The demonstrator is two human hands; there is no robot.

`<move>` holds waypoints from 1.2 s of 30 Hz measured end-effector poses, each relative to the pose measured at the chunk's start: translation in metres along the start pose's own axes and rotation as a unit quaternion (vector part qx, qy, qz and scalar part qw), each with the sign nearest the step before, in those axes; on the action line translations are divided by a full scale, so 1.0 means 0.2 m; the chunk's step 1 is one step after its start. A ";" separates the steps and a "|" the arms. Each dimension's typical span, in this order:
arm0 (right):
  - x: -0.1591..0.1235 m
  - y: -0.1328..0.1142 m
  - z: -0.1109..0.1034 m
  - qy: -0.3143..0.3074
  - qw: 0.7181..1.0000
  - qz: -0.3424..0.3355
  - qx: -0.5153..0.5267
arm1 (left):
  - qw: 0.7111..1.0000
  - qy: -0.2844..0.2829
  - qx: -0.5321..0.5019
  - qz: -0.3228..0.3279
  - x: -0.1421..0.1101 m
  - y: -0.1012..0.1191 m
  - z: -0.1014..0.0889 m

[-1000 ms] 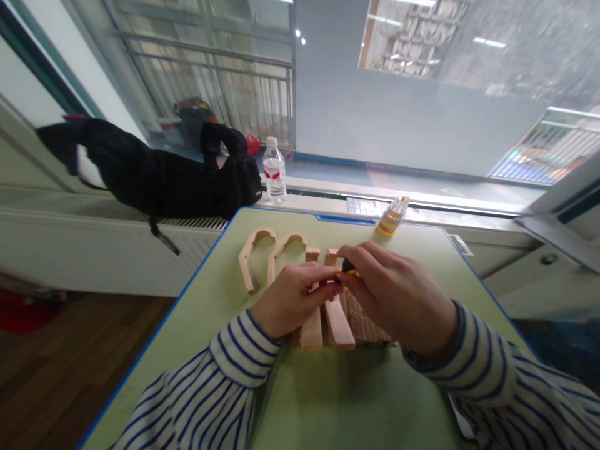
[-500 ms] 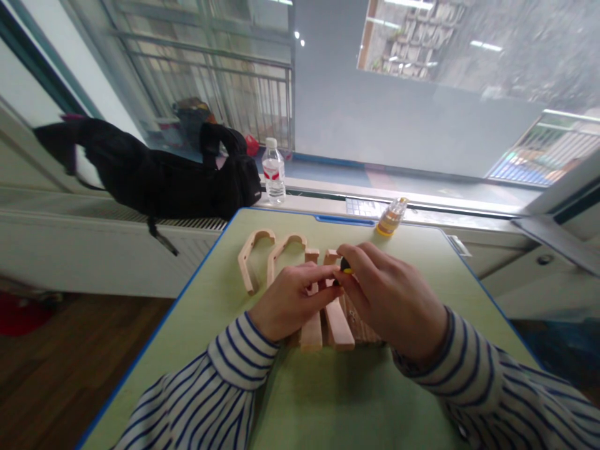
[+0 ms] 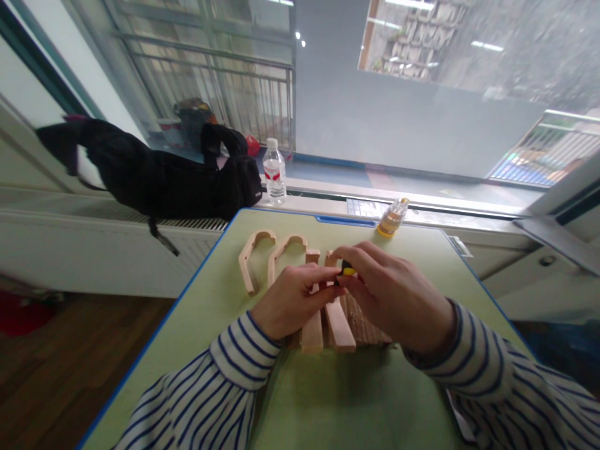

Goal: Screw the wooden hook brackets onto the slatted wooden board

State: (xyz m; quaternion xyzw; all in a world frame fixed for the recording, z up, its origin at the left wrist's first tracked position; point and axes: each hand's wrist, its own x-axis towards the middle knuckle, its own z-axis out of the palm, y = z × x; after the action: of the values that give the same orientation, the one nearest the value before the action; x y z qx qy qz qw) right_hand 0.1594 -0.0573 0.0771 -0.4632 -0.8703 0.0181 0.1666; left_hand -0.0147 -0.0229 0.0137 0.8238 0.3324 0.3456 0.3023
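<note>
The right hand (image 3: 403, 297) pinches a small black-and-yellow object (image 3: 348, 270) over a pale, flat wooden bar (image 3: 340, 328) running toward six o'clock, the left hand (image 3: 288, 300) at its nine o'clock, grip unclear, in close work apparently calling for steady alignment.

Sleeves (image 3: 199, 397): long, whitish, dark-blue stripes (running lengthwise along the left forearm)
Cuffs (image 3: 244, 350): same stripes, circling the wrists
</note>
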 end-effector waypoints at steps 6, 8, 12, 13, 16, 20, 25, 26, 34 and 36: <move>0.00 0.01 0.03 0.017 1.000 0.010 -0.015 | 1.000 -0.007 -0.016 0.003 0.01 -0.01 0.01; 0.01 0.01 0.03 0.021 1.000 0.012 -0.017 | 1.000 -0.012 -0.025 0.000 0.01 0.00 0.01; 0.01 0.01 0.04 0.028 0.999 0.021 -0.015 | 0.999 -0.018 -0.034 0.004 0.02 0.00 0.00; 0.01 0.01 0.04 0.028 0.999 0.025 -0.015 | 0.999 -0.020 -0.032 0.005 0.02 0.01 0.00; 0.01 0.01 0.04 0.029 0.999 0.037 -0.018 | 0.999 -0.023 -0.025 0.005 0.02 0.01 0.00; 0.01 0.00 0.04 0.030 0.999 0.038 -0.022 | 1.000 -0.015 -0.010 -0.005 0.01 0.01 0.01; 0.01 -0.01 0.02 0.022 0.998 0.035 -0.039 | 0.999 0.021 0.001 -0.035 0.00 0.00 0.01; 0.01 -0.02 0.02 0.021 0.998 0.036 -0.043 | 0.999 0.024 -0.002 -0.036 0.00 0.00 0.01; 0.01 0.02 0.03 0.009 1.000 0.026 0.009 | 1.000 0.023 -0.006 -0.016 0.01 0.00 0.01; 0.01 0.02 0.04 0.016 0.999 0.024 0.022 | 1.000 0.022 0.002 -0.015 0.01 -0.01 0.01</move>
State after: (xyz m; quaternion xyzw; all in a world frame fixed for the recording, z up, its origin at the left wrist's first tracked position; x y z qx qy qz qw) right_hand 0.1593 -0.0529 0.0689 -0.4807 -0.8554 0.0341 0.1899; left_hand -0.0126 -0.0219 0.0118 0.8116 0.3521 0.3581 0.2985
